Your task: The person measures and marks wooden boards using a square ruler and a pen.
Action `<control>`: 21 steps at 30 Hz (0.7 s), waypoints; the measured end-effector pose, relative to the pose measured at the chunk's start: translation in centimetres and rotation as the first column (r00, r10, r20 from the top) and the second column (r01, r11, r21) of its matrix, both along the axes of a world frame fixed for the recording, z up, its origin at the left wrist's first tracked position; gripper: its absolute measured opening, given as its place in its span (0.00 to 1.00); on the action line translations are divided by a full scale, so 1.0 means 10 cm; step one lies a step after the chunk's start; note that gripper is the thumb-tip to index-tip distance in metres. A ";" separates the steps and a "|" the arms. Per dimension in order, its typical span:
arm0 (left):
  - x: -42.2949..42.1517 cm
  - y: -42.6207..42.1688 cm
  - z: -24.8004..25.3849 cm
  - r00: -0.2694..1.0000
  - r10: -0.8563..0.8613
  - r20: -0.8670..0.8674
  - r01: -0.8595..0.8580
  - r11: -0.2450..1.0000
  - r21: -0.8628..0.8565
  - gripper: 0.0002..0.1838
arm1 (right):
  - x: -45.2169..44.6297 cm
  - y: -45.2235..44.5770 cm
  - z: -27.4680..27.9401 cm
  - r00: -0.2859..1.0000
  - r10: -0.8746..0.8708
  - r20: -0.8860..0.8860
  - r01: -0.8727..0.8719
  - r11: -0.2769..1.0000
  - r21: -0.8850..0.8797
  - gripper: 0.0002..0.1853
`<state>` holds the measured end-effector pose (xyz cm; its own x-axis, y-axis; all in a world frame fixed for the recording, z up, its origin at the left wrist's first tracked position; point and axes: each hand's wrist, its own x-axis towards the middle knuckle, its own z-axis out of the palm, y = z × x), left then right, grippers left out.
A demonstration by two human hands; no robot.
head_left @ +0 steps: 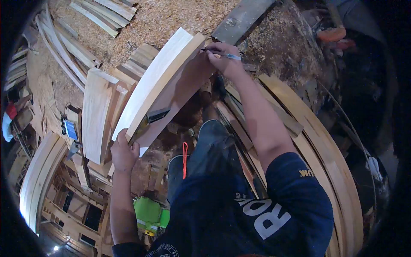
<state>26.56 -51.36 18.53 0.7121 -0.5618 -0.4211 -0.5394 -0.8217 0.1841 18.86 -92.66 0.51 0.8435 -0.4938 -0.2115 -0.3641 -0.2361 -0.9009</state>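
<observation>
A curved pale wooden piece [156, 77] slants across the middle of the view, its far end at the top. My left hand [124, 152] is closed around its near lower end. Near the far end, my right hand [223, 59] pinches a pen [231, 56], its tip close to the wood's edge. A dark metal-like tool [157, 115] with a yellowish part lies against the inner side of the wood, above my left hand; its exact kind is unclear.
Curved boards [319, 141] are stacked on the right, and more curved pieces [40, 177] stand at the left. Wood shavings [171, 15] cover the ground ahead. A green object [147, 212] lies below. Part of another person [9, 115] shows at the far left.
</observation>
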 end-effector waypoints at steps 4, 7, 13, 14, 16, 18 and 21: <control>0.01 -0.02 0.02 0.996 0.077 -0.054 -0.074 0.995 0.062 0.32 | -0.02 -0.03 -0.01 1.000 0.023 0.008 -0.023 1.000 0.003 0.12; 0.02 0.00 0.01 0.994 0.090 -0.061 -0.088 0.995 0.045 0.31 | -0.01 -0.03 -0.03 1.000 0.025 -0.002 -0.025 1.000 0.007 0.13; 0.03 0.03 -0.01 0.999 0.049 -0.023 -0.048 0.999 0.025 0.31 | 0.00 -0.01 -0.01 0.999 0.014 -0.053 -0.015 1.000 -0.017 0.13; 0.03 0.04 -0.01 0.998 0.057 -0.032 -0.056 0.998 0.021 0.31 | -0.01 0.00 -0.03 0.999 -0.001 -0.045 0.001 1.000 -0.006 0.13; 0.02 0.06 -0.03 0.996 0.073 -0.050 -0.072 0.997 0.012 0.31 | -0.02 0.02 -0.07 0.999 -0.020 -0.028 0.020 1.000 0.000 0.13; 0.02 0.04 -0.03 0.998 0.055 -0.029 -0.056 0.998 -0.016 0.31 | -0.02 0.03 -0.12 1.000 -0.024 -0.007 0.024 1.000 -0.011 0.13; 0.00 0.05 -0.05 0.997 0.069 -0.031 -0.070 0.997 -0.013 0.31 | -0.02 0.03 -0.11 1.000 -0.018 0.008 0.018 1.000 -0.019 0.13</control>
<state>26.51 -50.88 18.06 0.7365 -0.5175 -0.4355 -0.4751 -0.8541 0.2116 18.65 -92.35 -0.62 0.8360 -0.5128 -0.1954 -0.3616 -0.2469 -0.8990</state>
